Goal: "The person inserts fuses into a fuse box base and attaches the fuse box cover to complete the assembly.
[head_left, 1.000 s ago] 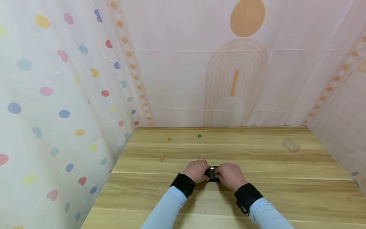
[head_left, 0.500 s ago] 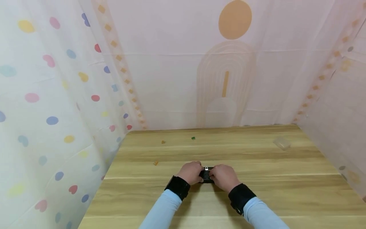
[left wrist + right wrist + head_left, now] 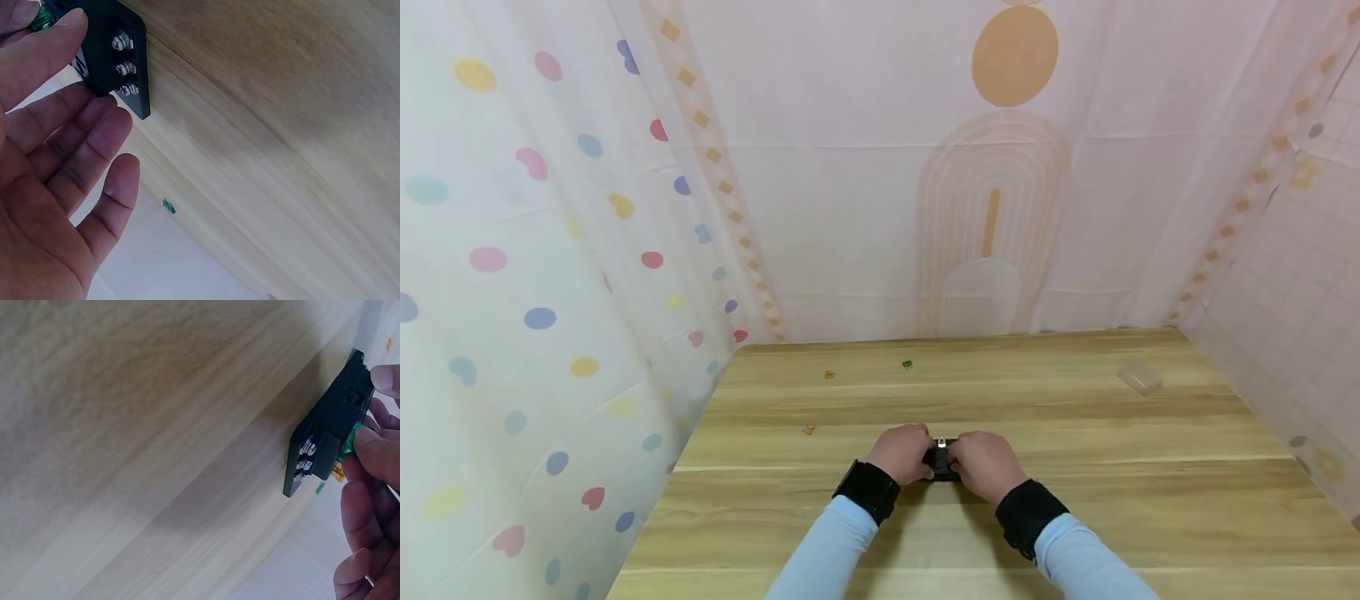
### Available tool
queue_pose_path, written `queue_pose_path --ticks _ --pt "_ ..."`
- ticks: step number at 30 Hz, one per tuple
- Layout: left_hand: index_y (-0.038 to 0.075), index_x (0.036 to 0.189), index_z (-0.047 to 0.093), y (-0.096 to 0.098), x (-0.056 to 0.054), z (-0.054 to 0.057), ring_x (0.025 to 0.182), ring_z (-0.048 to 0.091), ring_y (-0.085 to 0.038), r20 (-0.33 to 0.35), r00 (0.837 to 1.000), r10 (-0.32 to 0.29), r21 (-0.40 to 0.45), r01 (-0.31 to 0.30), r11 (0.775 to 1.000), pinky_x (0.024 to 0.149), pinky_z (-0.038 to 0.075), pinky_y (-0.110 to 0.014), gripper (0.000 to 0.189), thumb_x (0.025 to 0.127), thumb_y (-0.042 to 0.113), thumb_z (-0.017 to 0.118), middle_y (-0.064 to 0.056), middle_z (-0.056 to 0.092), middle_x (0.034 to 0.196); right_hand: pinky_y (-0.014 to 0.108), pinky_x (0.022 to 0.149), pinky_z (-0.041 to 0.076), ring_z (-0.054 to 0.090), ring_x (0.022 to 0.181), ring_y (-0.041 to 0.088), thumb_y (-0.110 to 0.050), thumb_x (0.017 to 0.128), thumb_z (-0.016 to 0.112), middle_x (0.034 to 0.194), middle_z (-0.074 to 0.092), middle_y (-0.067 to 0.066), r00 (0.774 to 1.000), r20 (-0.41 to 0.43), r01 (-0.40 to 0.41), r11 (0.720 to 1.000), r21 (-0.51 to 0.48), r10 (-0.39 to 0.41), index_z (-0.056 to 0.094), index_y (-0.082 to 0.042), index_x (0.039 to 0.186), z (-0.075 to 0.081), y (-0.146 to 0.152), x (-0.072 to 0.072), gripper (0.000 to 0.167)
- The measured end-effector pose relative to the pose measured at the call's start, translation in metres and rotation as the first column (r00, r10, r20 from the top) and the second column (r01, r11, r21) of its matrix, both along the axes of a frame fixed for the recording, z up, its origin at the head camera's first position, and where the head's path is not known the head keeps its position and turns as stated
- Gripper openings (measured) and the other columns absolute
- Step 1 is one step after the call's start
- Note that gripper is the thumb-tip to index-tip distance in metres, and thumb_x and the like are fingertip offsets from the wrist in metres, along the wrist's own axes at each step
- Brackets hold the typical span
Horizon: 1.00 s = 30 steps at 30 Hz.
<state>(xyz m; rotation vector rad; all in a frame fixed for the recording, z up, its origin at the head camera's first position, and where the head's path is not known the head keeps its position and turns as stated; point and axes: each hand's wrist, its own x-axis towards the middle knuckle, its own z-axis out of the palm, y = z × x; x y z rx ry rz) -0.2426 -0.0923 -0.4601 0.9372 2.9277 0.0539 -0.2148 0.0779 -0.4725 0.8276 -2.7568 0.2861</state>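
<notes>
A small black fuse block (image 3: pixel 942 463) with a row of silver screw terminals lies on the table between the two hands. My left hand (image 3: pixel 901 454) grips the block's left side, its thumb and fingertips pinching the black base in the left wrist view. Between the right hand's (image 3: pixel 990 465) thumb and fingers is a green blade fuse (image 3: pixel 350 442), pinched right at the block. An orange fuse (image 3: pixel 338 472) shows just beside it, partly covered. How deep the green fuse sits in its slot cannot be made out.
Farther back on the wooden table (image 3: pixel 1037 400) lie two loose orange fuses, one nearer (image 3: pixel 809 429) and one farther fuse (image 3: pixel 829 375), and a green fuse (image 3: pixel 907 364). At the back right is a clear plastic box (image 3: pixel 1140 377). Patterned curtains surround the table.
The head view has turned slightly, shifting the whole scene left. Both hands keep their hold at the fuse block with hardly any visible movement.
</notes>
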Motion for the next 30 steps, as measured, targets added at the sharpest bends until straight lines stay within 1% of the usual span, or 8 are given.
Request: queue_pose_path --ticks 6,14,20,30 --pt "0.015 0.094 0.077 -0.0012 -0.0006 0.0013 0.075 0.058 -0.009 0.006 1.0 0.004 -0.007 -0.004 1.0 0.069 0.049 -0.024 0.023 0.077 0.026 0.087 0.003 0.063 0.088 0.03 0.054 0.048 0.057 0.059 0.013 -0.012 0.077 0.084 0.066 0.06 -0.004 1.0 0.002 0.006 1.0 -0.002 -0.006 0.073 -0.018 0.068 -0.0022 -0.0015 -0.0032 0.015" --pt "0.015 0.092 0.077 -0.0002 -0.0002 0.0017 0.075 0.058 -0.009 0.006 1.0 0.01 -0.016 -0.01 1.0 0.07 0.049 -0.024 0.022 0.077 0.027 0.087 0.003 0.063 0.088 0.029 0.053 0.046 0.055 0.057 0.013 -0.01 0.077 0.083 0.065 0.058 -0.003 1.0 0.0 -0.014 1.0 -0.005 0.014 0.072 -0.016 0.066 -0.0003 -0.0024 -0.0037 0.017" --pt "0.015 0.091 0.076 0.0003 -0.0007 0.0037 0.074 0.057 -0.008 0.01 1.0 -0.001 -0.009 0.001 1.0 0.069 0.048 -0.023 0.022 0.076 0.026 0.087 0.003 0.063 0.087 0.029 0.052 0.045 0.052 0.055 0.013 -0.007 0.078 0.082 0.063 0.058 -0.002 1.0 0.017 -0.015 1.0 -0.005 0.015 0.07 -0.015 0.064 0.0017 -0.0029 -0.0044 0.02" --pt "0.015 0.094 0.076 -0.0008 -0.0014 0.0014 0.074 0.057 -0.008 0.012 1.0 0.005 -0.022 -0.004 1.0 0.069 0.048 -0.023 0.023 0.077 0.027 0.087 0.003 0.063 0.087 0.028 0.053 0.044 0.05 0.055 0.012 -0.005 0.077 0.081 0.063 0.058 -0.003 0.999 0.039 -0.034 0.999 -0.032 0.036 0.068 -0.015 0.062 0.001 -0.0036 -0.0055 0.022"
